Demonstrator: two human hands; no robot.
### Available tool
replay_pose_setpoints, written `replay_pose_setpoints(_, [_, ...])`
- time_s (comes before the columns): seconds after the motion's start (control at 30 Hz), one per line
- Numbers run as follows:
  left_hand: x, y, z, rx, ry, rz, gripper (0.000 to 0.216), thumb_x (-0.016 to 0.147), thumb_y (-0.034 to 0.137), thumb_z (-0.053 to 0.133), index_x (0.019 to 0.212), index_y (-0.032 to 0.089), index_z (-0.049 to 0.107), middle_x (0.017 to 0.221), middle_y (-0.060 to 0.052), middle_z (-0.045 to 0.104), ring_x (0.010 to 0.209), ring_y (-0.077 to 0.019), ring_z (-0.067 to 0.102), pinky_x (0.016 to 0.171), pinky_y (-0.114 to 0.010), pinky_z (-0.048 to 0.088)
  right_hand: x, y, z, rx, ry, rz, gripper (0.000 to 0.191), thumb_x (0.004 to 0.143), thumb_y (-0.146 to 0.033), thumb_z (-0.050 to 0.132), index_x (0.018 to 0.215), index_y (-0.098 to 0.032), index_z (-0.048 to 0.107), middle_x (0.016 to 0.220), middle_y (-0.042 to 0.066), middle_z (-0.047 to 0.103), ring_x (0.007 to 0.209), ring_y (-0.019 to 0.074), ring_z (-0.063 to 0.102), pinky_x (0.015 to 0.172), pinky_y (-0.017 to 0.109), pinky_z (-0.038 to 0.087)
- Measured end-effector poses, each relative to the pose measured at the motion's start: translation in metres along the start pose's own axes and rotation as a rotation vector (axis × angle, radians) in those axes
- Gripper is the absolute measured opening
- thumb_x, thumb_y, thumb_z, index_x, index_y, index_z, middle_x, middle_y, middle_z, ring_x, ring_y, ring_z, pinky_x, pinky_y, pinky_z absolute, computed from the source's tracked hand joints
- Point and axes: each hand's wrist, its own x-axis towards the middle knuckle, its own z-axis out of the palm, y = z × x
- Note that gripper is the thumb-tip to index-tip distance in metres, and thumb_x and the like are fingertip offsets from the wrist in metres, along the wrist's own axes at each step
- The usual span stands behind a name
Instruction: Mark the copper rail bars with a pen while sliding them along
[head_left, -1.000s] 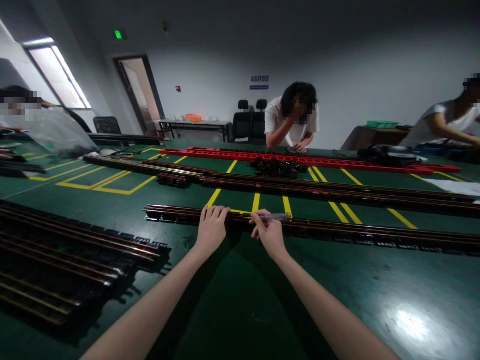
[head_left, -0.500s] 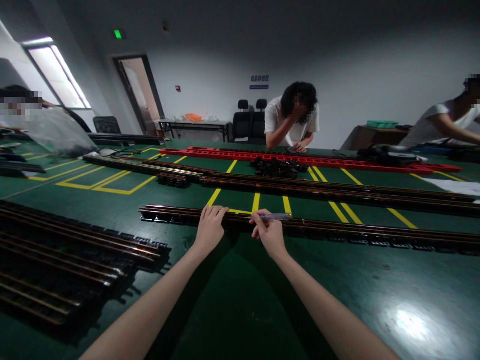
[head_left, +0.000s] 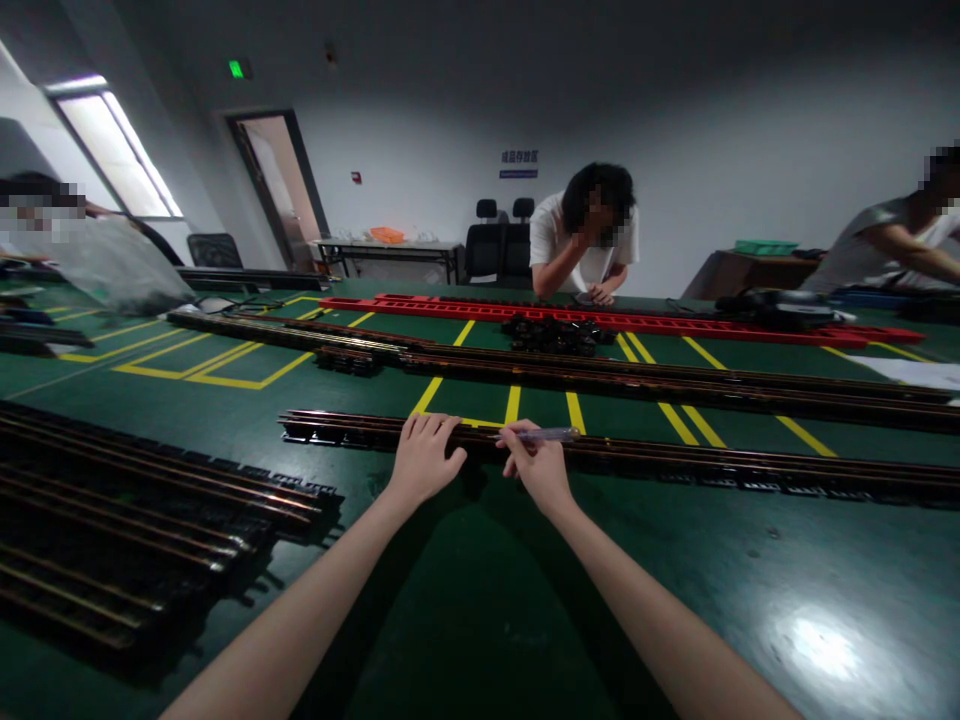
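Observation:
A long black strip with copper-coloured metal rails lies across the table in front of me. My left hand rests on it, fingers laid over the top and thumb held apart on the near side. Just to the right, my right hand is closed around a slim screwdriver with a clear handle. Its handle end points right, and its thin tip points left, low over the strip. Whether the tip touches the strip I cannot tell.
Several similar railed strips lie at the left. Beyond my strip are another long one, a pile of black parts and a red slotted frame. A person leans on the far side; others are at both edges.
My left thumb has spread away from the fingers, out to the right. The right hand and the screwdriver have barely moved.

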Motion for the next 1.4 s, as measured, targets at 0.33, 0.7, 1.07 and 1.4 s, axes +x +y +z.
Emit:
replay_pose_setpoints(0.33, [0.0003,-0.0030,0.0018,0.009,0.014,0.027,0.036,0.081,0.039,0.053,0.110,0.020,0.060,0.110,-0.008,0.064,0.106,-0.0265,0.053,0.099,-0.044,0.035,0.0005,-0.0004,-0.0003,-0.005,-0.003,0.008,0.040,0.080,-0.056,0.056,0.079,-0.017,0.062,0.073,0.005,0.068,0.039,0.0104,0.057,0.035,0.021,0.043])
replay_pose_setpoints(0.7, [-0.0002,-0.0045,0.0018,0.041,0.028,0.041,0.032,0.083,0.039,0.054,0.108,0.020,0.060,0.108,-0.008,0.064,0.105,-0.0262,0.054,0.097,-0.042,0.036,0.0002,-0.0012,0.0010,-0.029,0.003,-0.014,0.039,0.082,-0.055,0.054,0.078,-0.018,0.061,0.073,0.005,0.068,0.039,0.0111,0.057,0.034,0.022,0.044])
replay_pose_setpoints(1.07, [0.0009,-0.0036,0.0026,0.069,0.020,0.038,0.034,0.082,0.039,0.056,0.107,0.017,0.060,0.107,-0.009,0.064,0.104,-0.0265,0.054,0.096,-0.042,0.036,0.0019,-0.0003,0.0006,-0.004,0.001,0.005,0.031,0.082,-0.048,0.055,0.077,-0.018,0.059,0.070,0.003,0.067,0.037,0.0094,0.055,0.034,0.019,0.040])
replay_pose_setpoints(1.4, [-0.0002,0.0005,0.0059,0.084,0.018,0.033,0.030,0.087,0.033,0.049,0.109,0.017,0.058,0.111,-0.009,0.064,0.108,-0.0275,0.052,0.101,-0.045,0.031,0.0020,-0.0004,-0.0001,0.009,0.006,0.003,0.033,0.083,-0.050,0.053,0.076,-0.018,0.058,0.070,0.002,0.066,0.037,0.0094,0.056,0.034,0.019,0.039])
